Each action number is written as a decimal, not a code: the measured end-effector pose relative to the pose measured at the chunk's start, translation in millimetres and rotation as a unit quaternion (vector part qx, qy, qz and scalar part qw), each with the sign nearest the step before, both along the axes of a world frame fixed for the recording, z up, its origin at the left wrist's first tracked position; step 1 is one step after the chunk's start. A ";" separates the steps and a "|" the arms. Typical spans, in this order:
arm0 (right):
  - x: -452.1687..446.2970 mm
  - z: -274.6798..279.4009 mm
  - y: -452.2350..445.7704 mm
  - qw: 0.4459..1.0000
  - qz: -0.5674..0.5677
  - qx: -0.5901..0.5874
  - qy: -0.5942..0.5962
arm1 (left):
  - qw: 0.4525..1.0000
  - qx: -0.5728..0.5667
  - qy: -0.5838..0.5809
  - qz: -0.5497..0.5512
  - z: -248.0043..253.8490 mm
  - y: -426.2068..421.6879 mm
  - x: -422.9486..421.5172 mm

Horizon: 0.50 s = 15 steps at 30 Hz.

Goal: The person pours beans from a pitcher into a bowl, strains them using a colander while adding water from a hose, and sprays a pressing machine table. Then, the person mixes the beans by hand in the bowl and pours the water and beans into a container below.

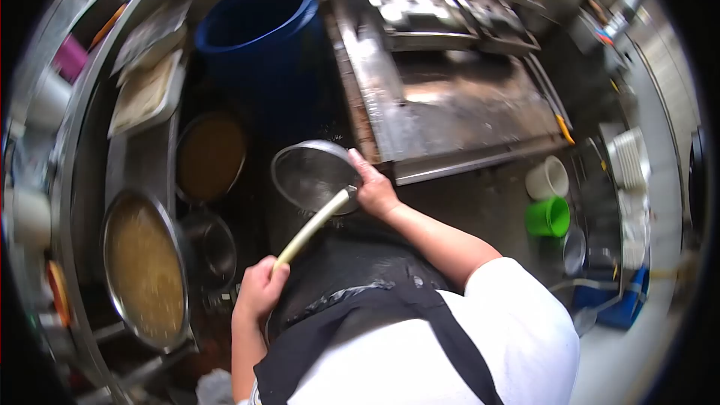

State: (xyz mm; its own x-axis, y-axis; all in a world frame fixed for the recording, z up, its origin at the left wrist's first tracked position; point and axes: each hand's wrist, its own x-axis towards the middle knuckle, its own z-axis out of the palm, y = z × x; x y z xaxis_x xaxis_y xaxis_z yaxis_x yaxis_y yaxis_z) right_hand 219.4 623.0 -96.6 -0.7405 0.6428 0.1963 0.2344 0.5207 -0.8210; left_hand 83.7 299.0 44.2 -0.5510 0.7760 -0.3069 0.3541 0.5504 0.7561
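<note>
My left hand (pixel 260 286) is closed round the lower end of a pale hose (pixel 311 231), close to my black apron (pixel 360 262). The hose slants up and to the right, its upper end at the right side of a round metal bowl (pixel 311 175). My right hand (pixel 373 189) grips the bowl's right rim, near that end of the hose. The bowl is tilted with its inside in view, and drops of water show around it. Whether my right hand also touches the hose is hard to tell.
A large blue barrel (pixel 259 52) stands behind the bowl. To the left are a wide pan of yellowish liquid (pixel 146 274), a brown-filled basin (pixel 211 157) and a metal pot (pixel 210 247). A steel worktop (pixel 472 105) is at the right, with a green bucket (pixel 548 217) beyond.
</note>
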 end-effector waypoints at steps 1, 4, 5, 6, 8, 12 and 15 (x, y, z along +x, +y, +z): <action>6.0 1.8 -0.2 1.000 -0.007 0.019 0.019 | 0.999 -0.003 -0.016 -0.028 2.9 1.9 1.2; 21.9 10.6 3.2 0.995 -0.035 0.072 0.052 | 0.998 0.024 -0.042 -0.036 1.1 8.8 -3.9; 27.3 12.5 4.8 0.994 -0.048 0.075 0.058 | 0.997 0.050 -0.058 -0.013 0.5 12.8 -4.4; 33.1 11.2 7.2 0.993 -0.075 0.068 0.056 | 0.994 0.071 -0.077 -0.008 -2.5 18.2 -9.2; 44.4 8.4 9.7 0.991 -0.106 0.063 0.054 | 0.985 0.122 -0.124 0.002 -10.4 33.9 -17.9; 69.4 31.9 8.4 0.911 -0.342 -0.197 0.118 | 0.949 0.228 -0.216 -0.028 0.7 107.9 -10.8; 105.0 6.7 24.2 0.786 -0.412 -0.383 0.256 | 0.960 0.218 -0.160 -0.070 3.9 165.9 3.3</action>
State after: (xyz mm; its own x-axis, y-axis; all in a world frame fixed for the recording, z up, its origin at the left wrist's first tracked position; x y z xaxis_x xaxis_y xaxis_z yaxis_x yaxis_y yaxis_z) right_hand 324.3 647.2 -89.8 0.0397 0.9374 -0.3459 -0.2315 -0.3281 -0.9158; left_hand 87.0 464.9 48.1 -0.3645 0.9284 -0.0721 0.1131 0.1209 0.9862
